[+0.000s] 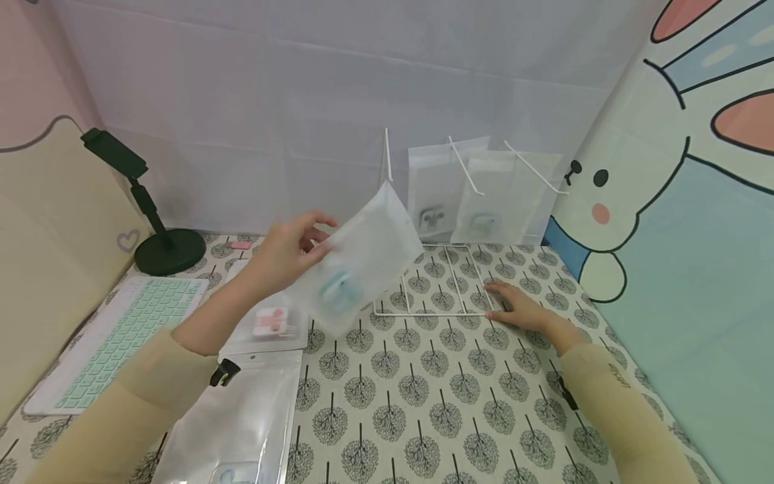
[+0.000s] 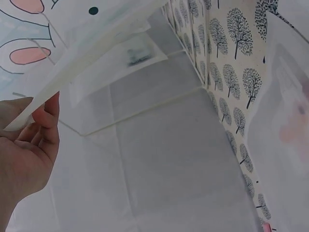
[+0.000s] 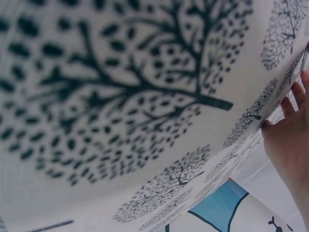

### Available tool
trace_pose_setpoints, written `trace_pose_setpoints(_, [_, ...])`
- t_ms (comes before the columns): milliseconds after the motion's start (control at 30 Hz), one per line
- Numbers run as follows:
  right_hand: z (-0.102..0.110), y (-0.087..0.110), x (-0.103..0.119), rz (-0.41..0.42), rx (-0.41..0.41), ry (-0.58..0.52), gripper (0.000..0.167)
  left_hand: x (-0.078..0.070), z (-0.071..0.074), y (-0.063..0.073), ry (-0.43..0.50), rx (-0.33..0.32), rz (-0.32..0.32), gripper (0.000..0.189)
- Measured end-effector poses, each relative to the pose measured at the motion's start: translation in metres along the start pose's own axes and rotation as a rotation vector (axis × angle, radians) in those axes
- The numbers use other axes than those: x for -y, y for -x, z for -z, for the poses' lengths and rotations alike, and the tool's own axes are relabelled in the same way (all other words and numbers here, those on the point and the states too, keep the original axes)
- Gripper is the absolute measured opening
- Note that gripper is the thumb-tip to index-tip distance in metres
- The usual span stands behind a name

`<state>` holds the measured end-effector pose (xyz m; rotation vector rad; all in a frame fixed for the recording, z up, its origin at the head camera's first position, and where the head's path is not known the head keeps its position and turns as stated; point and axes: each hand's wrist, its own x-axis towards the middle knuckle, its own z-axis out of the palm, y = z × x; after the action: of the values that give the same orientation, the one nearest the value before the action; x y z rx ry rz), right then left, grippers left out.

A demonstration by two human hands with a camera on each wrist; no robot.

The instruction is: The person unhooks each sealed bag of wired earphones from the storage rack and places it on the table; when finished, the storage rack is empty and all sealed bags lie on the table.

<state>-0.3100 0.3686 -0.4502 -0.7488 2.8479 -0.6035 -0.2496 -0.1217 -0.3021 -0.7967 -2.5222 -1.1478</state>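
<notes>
My left hand (image 1: 284, 252) pinches the edge of a frosted white plastic bag (image 1: 377, 235) with a pale blue item inside. In the left wrist view, the bag's edge runs between the thumb and fingers of the left hand (image 2: 29, 145). The bag hangs tilted in the air, its upper corner by the left prong (image 1: 388, 154) of a white wire rack (image 1: 432, 314). Whether that corner is on the prong, I cannot tell. My right hand (image 1: 520, 306) rests on the table at the right side of the rack's base, fingers and thumb spread.
Frosted bags (image 1: 423, 175) hang on the rack's other two prongs. Left lie a bag with a pink-and-white item (image 1: 272, 323), a clear bag (image 1: 242, 403) and a mint keyboard (image 1: 133, 336). A dark green stand (image 1: 169, 252) is behind. A tree-print cloth (image 1: 411, 417) covers the table.
</notes>
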Motion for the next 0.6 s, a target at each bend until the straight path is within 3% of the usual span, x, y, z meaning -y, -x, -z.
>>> trace_pose_setpoints(333, [0.002,-0.001,0.002,-0.004,0.009,-0.006,0.070,0.001,-0.005,0.023,-0.102,-0.006,0.030,0.043])
trace_pose_setpoints(433, [0.002,-0.001,0.001,-0.003,0.007,-0.003,0.071,0.001,-0.006,0.031,-0.063,0.024,0.074,0.049])
trace_pose_setpoints(600, [0.001,-0.002,0.000,0.005,0.003,0.003,0.070,-0.004,-0.007,0.045,0.090,0.121,0.188,0.060])
